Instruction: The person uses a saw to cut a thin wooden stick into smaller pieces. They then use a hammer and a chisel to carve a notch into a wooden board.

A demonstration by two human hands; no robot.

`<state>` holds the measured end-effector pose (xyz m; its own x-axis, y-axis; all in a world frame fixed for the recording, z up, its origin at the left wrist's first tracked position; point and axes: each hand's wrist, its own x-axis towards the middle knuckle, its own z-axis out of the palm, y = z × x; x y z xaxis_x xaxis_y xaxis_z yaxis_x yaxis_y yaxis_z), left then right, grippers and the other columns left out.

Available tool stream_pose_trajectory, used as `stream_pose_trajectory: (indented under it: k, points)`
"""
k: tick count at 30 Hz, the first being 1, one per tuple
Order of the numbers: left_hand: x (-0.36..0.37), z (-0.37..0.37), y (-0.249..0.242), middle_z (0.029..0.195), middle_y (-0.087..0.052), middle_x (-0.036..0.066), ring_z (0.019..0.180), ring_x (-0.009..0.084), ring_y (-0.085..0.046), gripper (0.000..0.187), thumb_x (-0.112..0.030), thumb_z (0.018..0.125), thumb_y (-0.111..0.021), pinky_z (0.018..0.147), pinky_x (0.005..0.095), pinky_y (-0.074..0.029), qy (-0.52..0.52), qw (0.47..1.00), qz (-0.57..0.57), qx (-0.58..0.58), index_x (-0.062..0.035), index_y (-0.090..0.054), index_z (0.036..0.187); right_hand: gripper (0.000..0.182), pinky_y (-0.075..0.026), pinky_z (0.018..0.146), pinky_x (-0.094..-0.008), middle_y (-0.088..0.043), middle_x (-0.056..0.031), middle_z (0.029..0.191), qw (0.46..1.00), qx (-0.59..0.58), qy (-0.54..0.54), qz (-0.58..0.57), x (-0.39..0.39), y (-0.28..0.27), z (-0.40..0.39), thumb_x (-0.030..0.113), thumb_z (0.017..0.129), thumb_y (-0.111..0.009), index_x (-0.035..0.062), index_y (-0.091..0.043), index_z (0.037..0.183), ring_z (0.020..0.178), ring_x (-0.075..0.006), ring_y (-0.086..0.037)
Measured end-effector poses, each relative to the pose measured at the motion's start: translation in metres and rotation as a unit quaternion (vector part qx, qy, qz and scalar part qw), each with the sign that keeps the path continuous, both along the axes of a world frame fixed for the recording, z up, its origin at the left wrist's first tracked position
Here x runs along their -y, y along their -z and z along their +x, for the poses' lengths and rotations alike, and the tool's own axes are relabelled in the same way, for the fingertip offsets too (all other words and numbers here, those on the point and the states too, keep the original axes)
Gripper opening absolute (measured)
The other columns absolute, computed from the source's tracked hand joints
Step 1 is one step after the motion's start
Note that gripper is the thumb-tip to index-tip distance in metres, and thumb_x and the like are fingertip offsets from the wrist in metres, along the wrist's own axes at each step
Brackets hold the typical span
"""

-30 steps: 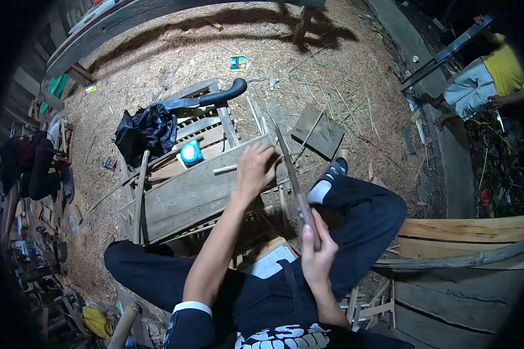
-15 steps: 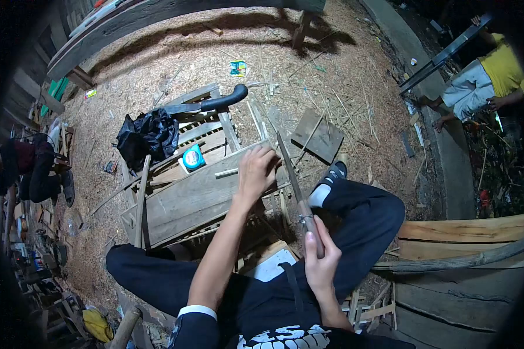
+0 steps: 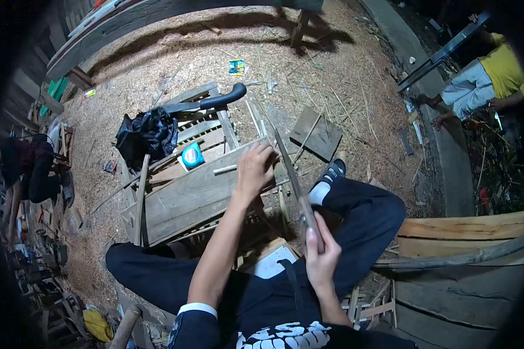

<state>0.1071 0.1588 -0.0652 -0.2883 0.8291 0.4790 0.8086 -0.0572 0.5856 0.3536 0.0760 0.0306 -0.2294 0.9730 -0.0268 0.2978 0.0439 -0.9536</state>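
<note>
Left fingers curled together on pale stick point(image 3: 225, 170), over the wide plank's point(image 3: 180, 200) right end; left hand point(image 3: 254, 167) just beside the blade. Right hand point(image 3: 322, 256) clamped round the handle of long-bladed tool point(image 3: 290, 167), nearside right of plank, long axis running away and slightly left past plank's end

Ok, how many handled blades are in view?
2: one blade in the right hand, a black-handled blade on the slatted wood beside the black bag. More may be hidden in the clutter at left.
</note>
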Motion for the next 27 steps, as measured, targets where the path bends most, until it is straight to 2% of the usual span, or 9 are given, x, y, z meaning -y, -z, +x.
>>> stream_pose_trajectory:
  k: [5,8,12,14,16,18,20,24,27]
  points:
    - [0.004,0.002,-0.001,0.098,-0.065,0.013,0.099,0.0370,-0.063,0.025,-0.004,0.074,-0.075,0.085,0.0458,-0.050,-0.007,1.000,-0.001,0.008,-0.0028,-0.067,0.098,0.045,-0.055,0.096,-0.0365,-0.075,-0.0247,0.125,0.999,0.027,-0.014,0.027,-0.019,0.008,-0.030,0.016,0.105,-0.064,-0.0104,-0.061,0.141,0.113,-0.0217,-0.072]
    - [0.001,-0.001,0.000,0.098,-0.065,0.013,0.098,0.0370,-0.063,0.023,-0.005,0.076,-0.075,0.085,0.0460,-0.050,0.002,1.000,-0.013,0.010,-0.0024,-0.068,0.098,0.046,-0.054,0.096,-0.0363,-0.075,-0.0273,0.121,0.999,0.011,-0.011,0.041,-0.003,-0.008,-0.009,0.021,0.106,-0.063,-0.0099,-0.062,0.140,0.113,-0.0246,-0.074]
    - [0.000,0.002,0.001,0.101,-0.067,0.012,0.099,0.0364,-0.063,0.024,-0.004,0.076,-0.076,0.084,0.0457,-0.050,0.010,1.000,-0.016,0.008,-0.0024,-0.068,0.099,0.045,-0.057,0.090,-0.0359,-0.076,-0.0229,0.123,0.999,0.024,-0.009,0.039,-0.017,0.013,-0.022,0.018,0.106,-0.063,-0.0092,-0.061,0.142,0.110,-0.0200,-0.073]
    - [0.000,0.000,0.004,0.102,-0.067,0.013,0.100,0.0358,-0.064,0.023,-0.005,0.077,-0.076,0.085,0.0456,-0.050,0.003,1.000,0.009,0.009,-0.0025,-0.068,0.098,0.045,-0.057,0.090,-0.0366,-0.075,-0.0228,0.125,0.998,0.033,-0.014,0.051,-0.019,0.008,-0.026,0.017,0.105,-0.063,-0.0084,-0.061,0.142,0.110,-0.0213,-0.074]
    - [0.002,0.000,0.003,0.102,-0.067,0.013,0.100,0.0358,-0.064,0.023,-0.005,0.077,-0.076,0.085,0.0454,-0.050,0.002,1.000,0.002,0.008,-0.0026,-0.068,0.098,0.045,-0.056,0.094,-0.0378,-0.074,-0.0264,0.125,1.000,0.027,-0.008,0.014,-0.005,-0.009,-0.011,0.020,0.105,-0.064,-0.0081,-0.062,0.141,0.113,-0.0273,-0.074]
    - [-0.003,0.002,0.005,0.102,-0.067,0.013,0.100,0.0357,-0.064,0.023,-0.005,0.077,-0.076,0.085,0.0451,-0.050,0.005,1.000,-0.005,0.009,-0.0027,-0.069,0.098,0.046,-0.056,0.095,-0.0377,-0.074,-0.0279,0.124,0.998,0.033,-0.010,0.046,-0.002,-0.007,-0.008,0.021,0.105,-0.064,-0.0075,-0.062,0.141,0.114,-0.0291,-0.074]
    - [-0.004,0.003,0.007,0.102,-0.068,0.012,0.100,0.0358,-0.065,0.022,-0.006,0.077,-0.077,0.085,0.0447,-0.050,-0.022,0.999,0.014,0.023,-0.0032,-0.069,0.098,0.044,-0.052,0.100,-0.0333,-0.073,-0.0216,0.129,1.000,0.016,0.005,-0.003,-0.008,-0.001,-0.019,0.014,0.105,-0.064,-0.0106,-0.061,0.141,0.114,-0.0204,-0.068]
    - [0.000,0.001,0.002,0.101,-0.069,0.011,0.098,0.0355,-0.065,0.018,-0.011,0.081,-0.079,0.084,0.0448,-0.050,0.004,1.000,-0.009,0.010,-0.0041,-0.070,0.096,0.044,-0.052,0.099,-0.0327,-0.074,-0.0188,0.124,0.999,0.046,-0.020,0.009,-0.005,-0.008,-0.003,0.016,0.105,-0.064,-0.0098,-0.061,0.141,0.112,-0.0177,-0.068]
    - [0.003,0.001,0.001,0.098,-0.068,0.011,0.095,0.0354,-0.063,0.017,-0.011,0.081,-0.080,0.082,0.0451,-0.050,0.001,1.000,-0.002,0.012,-0.0044,-0.070,0.094,0.044,-0.053,0.096,-0.0318,-0.076,-0.0176,0.120,1.000,0.014,-0.008,0.004,-0.010,0.007,-0.013,0.016,0.105,-0.064,-0.0094,-0.062,0.141,0.108,-0.0141,-0.066]
